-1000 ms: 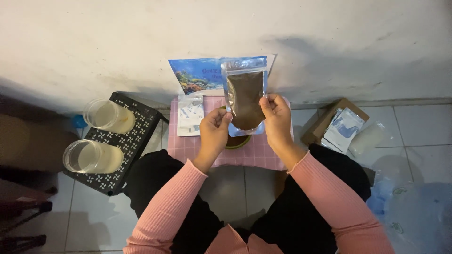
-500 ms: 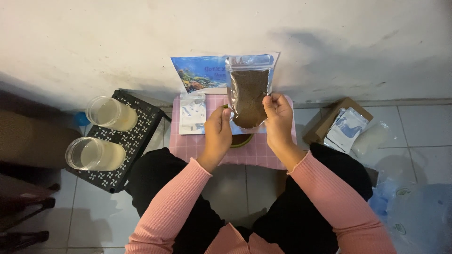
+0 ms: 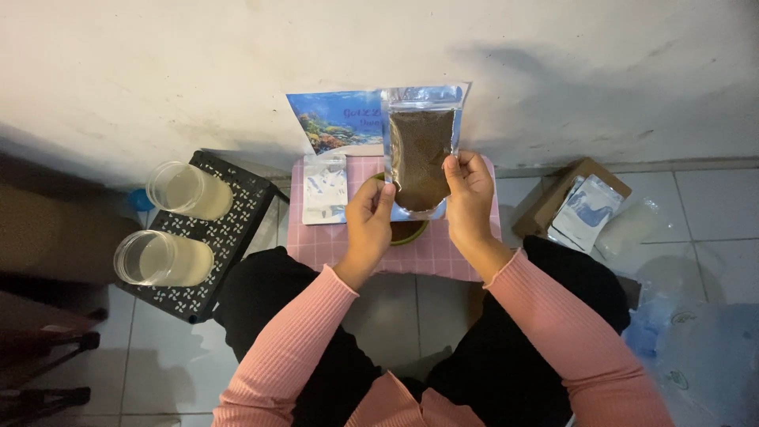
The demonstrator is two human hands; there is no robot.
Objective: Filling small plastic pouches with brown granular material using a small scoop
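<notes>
I hold a clear zip pouch of dark brown powder [image 3: 419, 150] upright over a small pink checked table [image 3: 332, 249]. My right hand [image 3: 468, 190] grips its lower right side. My left hand [image 3: 369, 212] pinches the lower left corner. Under the pouch a green bowl [image 3: 407, 232] with dark contents peeks out. A silver flat pouch [image 3: 325, 188] lies on the table to the left. A blue picture card [image 3: 336, 120] leans against the wall behind.
Two clear plastic jars [image 3: 188, 190] [image 3: 162, 258] with pale contents stand on a black lattice stool [image 3: 237, 207] at left. A cardboard box [image 3: 553, 202] with packets [image 3: 587, 212] lies on the tiled floor at right, plastic bags [image 3: 696, 348] beyond it. The wall is close ahead.
The pouch has risen slightly and stands more upright. My left hand has slid down to its lower corner.
</notes>
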